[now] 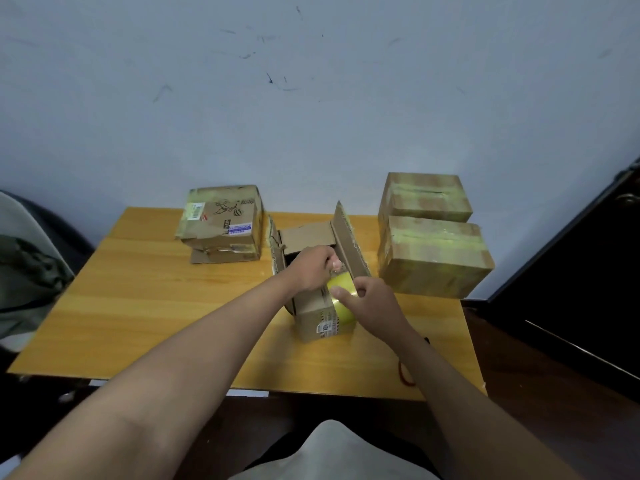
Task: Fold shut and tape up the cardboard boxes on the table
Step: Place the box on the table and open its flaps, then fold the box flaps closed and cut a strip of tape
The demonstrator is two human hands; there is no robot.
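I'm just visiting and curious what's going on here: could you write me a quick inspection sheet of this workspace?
Surface: wooden table, against a scuffed wall.
Job's things: open box, flaps up; tape roll over its near end; two taped boxes on the right; worn box at back left.
Clutter: nothing seen.
Hands: left hand pinches something at the roll; right hand holds the roll.
Cables: red cord near the right forearm.
Surroundings: chair on the left, dark door on the right.
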